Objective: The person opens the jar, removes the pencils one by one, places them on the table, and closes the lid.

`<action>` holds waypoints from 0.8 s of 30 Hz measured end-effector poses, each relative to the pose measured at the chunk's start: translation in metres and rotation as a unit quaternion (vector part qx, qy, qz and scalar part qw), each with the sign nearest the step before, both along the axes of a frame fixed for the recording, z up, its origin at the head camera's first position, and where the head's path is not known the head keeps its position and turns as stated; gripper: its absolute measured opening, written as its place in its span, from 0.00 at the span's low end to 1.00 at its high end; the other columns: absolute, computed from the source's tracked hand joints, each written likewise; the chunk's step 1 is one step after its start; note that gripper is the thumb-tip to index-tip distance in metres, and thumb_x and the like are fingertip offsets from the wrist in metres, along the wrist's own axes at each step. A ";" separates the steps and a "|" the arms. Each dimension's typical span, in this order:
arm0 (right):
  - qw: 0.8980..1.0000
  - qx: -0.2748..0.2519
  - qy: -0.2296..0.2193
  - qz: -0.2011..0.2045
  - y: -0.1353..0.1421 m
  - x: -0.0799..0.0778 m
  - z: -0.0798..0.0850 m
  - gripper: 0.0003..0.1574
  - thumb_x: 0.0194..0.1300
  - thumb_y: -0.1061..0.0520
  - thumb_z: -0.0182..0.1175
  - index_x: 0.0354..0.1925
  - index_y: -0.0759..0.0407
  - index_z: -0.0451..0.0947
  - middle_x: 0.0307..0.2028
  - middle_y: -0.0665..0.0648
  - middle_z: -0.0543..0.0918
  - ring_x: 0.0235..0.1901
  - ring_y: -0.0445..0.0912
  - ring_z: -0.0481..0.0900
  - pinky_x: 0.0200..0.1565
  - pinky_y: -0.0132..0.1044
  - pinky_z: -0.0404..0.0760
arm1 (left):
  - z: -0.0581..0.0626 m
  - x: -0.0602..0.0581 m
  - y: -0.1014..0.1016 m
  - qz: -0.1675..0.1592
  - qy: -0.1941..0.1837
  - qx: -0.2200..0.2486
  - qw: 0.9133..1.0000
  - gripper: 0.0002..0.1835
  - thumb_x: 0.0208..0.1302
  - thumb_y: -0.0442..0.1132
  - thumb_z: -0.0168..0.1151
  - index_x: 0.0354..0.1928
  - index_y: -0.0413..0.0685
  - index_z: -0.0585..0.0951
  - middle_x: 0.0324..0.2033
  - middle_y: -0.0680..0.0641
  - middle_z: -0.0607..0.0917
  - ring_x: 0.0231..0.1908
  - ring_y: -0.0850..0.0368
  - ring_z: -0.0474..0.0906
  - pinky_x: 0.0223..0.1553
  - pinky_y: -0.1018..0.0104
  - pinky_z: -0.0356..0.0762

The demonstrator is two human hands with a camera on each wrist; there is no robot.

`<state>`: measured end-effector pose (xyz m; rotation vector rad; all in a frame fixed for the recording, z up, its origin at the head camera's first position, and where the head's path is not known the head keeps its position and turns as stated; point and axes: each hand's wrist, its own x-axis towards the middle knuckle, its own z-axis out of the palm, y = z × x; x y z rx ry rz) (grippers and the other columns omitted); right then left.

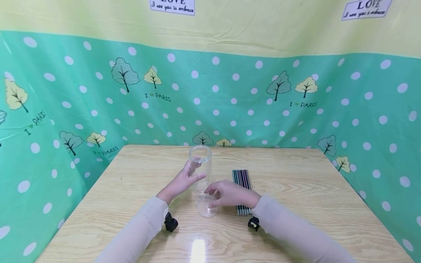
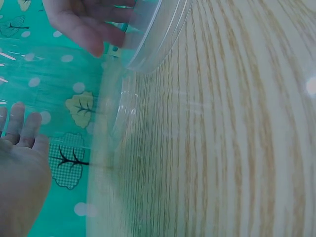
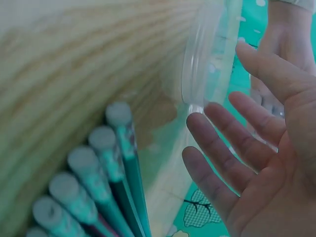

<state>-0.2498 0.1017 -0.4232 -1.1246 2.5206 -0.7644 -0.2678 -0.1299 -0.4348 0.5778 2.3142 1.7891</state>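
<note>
A tall clear jar [image 1: 206,168] stands upright near the middle of the table in the head view. Along its left side is my left hand [image 1: 185,179], fingers extended and thumb apart; whether it touches the jar cannot be told. In front of the jar sits a round clear lid [image 1: 207,212], also seen in the left wrist view. My right hand [image 1: 228,194] is at the lid's right edge, its thumb and fingers apart. The right wrist view shows those fingers [image 3: 217,143] loosely spread beside the lid [image 3: 195,64], not curled round it.
Several pencils [image 1: 242,182] with dark and teal barrels lie side by side to the right of the jar, partly under my right wrist. The wooden table [image 1: 131,175] is bordered by a green and yellow dotted cloth [image 1: 230,87] at the back and sides.
</note>
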 end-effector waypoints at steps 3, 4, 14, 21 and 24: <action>1.000 0.016 0.024 0.001 -0.003 0.003 -0.002 0.36 0.58 0.43 0.74 0.59 0.59 0.80 0.49 0.50 0.84 0.40 0.39 0.79 0.44 0.29 0.79 | 0.000 0.001 0.000 -0.001 0.001 -0.001 1.000 0.45 0.70 0.50 0.64 0.78 0.65 0.47 0.75 0.40 0.58 0.76 0.45 0.49 0.71 0.35 0.47; 0.999 0.021 0.029 0.002 -0.004 0.004 -0.003 0.38 0.57 0.41 0.74 0.59 0.58 0.80 0.49 0.50 0.84 0.39 0.39 0.78 0.43 0.29 0.79 | 0.000 0.000 0.000 -0.002 0.001 -0.001 1.000 0.44 0.70 0.50 0.64 0.78 0.65 0.47 0.75 0.40 0.58 0.76 0.45 0.49 0.71 0.36 0.47; 0.993 0.088 0.077 0.024 -0.007 0.011 -0.006 0.52 0.47 0.30 0.76 0.64 0.53 0.75 0.51 0.48 0.78 0.45 0.39 0.75 0.46 0.31 0.79 | 0.001 0.001 -0.001 0.001 0.002 -0.004 1.000 0.45 0.70 0.50 0.63 0.79 0.66 0.47 0.75 0.41 0.58 0.75 0.46 0.50 0.71 0.36 0.46; 0.989 0.115 0.088 0.030 -0.007 0.014 -0.004 0.51 0.50 0.31 0.74 0.65 0.52 0.74 0.57 0.50 0.77 0.51 0.40 0.74 0.52 0.34 0.78 | 0.001 0.001 -0.001 -0.003 0.004 -0.002 1.000 0.44 0.71 0.49 0.63 0.79 0.64 0.46 0.75 0.42 0.58 0.75 0.46 0.50 0.71 0.36 0.45; 0.990 0.115 0.080 0.029 -0.005 0.014 -0.003 0.51 0.50 0.31 0.74 0.66 0.52 0.74 0.59 0.50 0.77 0.54 0.42 0.74 0.54 0.36 0.78 | 0.001 0.001 -0.001 -0.005 0.004 -0.001 1.000 0.44 0.71 0.49 0.63 0.79 0.64 0.46 0.76 0.41 0.58 0.75 0.46 0.50 0.71 0.35 0.45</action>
